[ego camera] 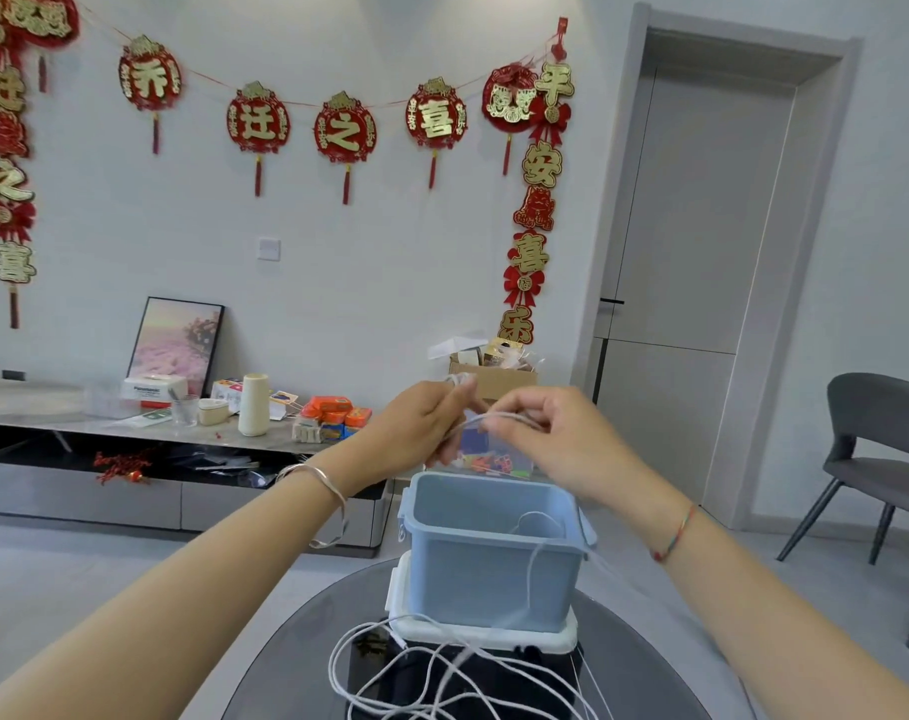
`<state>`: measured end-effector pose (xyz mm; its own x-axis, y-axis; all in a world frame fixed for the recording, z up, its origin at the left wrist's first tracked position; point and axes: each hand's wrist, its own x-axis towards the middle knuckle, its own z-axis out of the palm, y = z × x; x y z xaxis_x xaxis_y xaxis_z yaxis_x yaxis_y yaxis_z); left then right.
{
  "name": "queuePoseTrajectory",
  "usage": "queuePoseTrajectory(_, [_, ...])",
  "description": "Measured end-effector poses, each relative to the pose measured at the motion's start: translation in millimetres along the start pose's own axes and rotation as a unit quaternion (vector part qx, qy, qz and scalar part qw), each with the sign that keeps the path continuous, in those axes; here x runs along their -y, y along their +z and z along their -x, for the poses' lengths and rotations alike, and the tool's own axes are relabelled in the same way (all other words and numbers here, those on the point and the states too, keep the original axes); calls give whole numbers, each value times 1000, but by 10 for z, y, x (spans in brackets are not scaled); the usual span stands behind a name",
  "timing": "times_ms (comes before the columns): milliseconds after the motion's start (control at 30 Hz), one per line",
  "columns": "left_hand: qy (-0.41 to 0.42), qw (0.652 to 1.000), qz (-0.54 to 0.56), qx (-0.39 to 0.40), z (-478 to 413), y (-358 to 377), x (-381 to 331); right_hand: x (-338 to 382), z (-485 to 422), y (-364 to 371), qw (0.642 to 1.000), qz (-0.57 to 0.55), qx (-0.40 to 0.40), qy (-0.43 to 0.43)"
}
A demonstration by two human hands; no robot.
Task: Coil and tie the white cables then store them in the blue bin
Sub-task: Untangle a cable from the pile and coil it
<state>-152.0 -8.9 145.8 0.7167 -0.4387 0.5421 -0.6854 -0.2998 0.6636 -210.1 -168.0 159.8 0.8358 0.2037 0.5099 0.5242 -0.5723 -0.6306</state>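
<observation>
The left hand and right hand are both pinching the white cable above the blue bin; loose cable loops are sprawling across the round counter, just nearer than the bin.

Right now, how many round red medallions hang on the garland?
6 medallions: four with one gold character each across the middle, one with figures at the right end, one at the left end, cropped by the frame.
</observation>
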Motion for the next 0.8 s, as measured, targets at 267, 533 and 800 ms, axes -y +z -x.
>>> queuePoseTrajectory(267, [-57,956,216,191,46,-85,-203,-72,-131,-99,981,-156,-91,-76])
queuePoseTrajectory(533, [-59,814,542,201,18,-118,-329,-87,-156,130,949,-308,-65,-1])
queuePoseTrajectory(800, [-52,785,616,-41,-134,-33,-467,-14,-148,274,961,-275,-29,28])
